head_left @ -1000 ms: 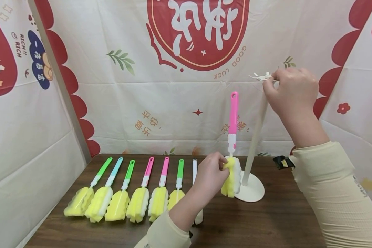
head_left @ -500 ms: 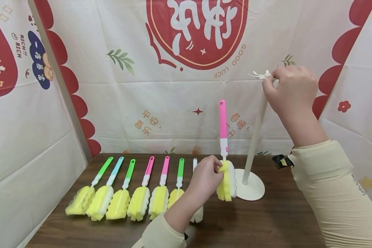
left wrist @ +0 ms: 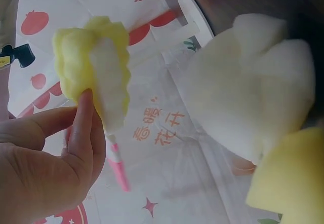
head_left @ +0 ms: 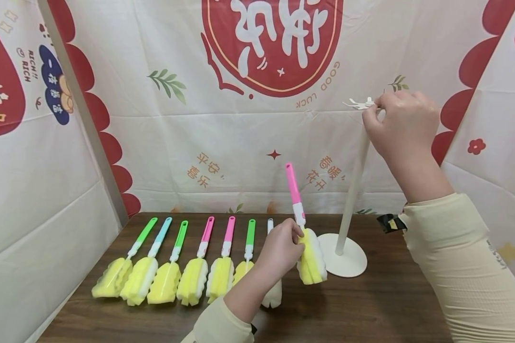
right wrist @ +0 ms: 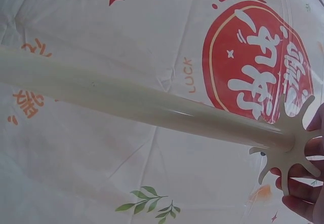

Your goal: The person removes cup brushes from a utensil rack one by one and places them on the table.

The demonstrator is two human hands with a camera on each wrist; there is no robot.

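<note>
My left hand pinches the yellow-and-white sponge head of a pink-handled sponge brush, held just above the table with its handle leaning up and to the left. In the left wrist view the fingers press that sponge head. My right hand grips the star-shaped top of a cream stand, whose pole rises from a round base. The right wrist view shows the pole and the pronged top against my fingertips.
Several sponge brushes with green, blue and pink handles lie side by side on the dark wooden table. A white-handled one lies partly behind my left arm. Printed cloth walls enclose the table on three sides.
My left hand has carried the pink brush leftward and lower, away from the stand, and its handle has tipped from upright to leaning left. The right hand has stayed on the stand's top.
</note>
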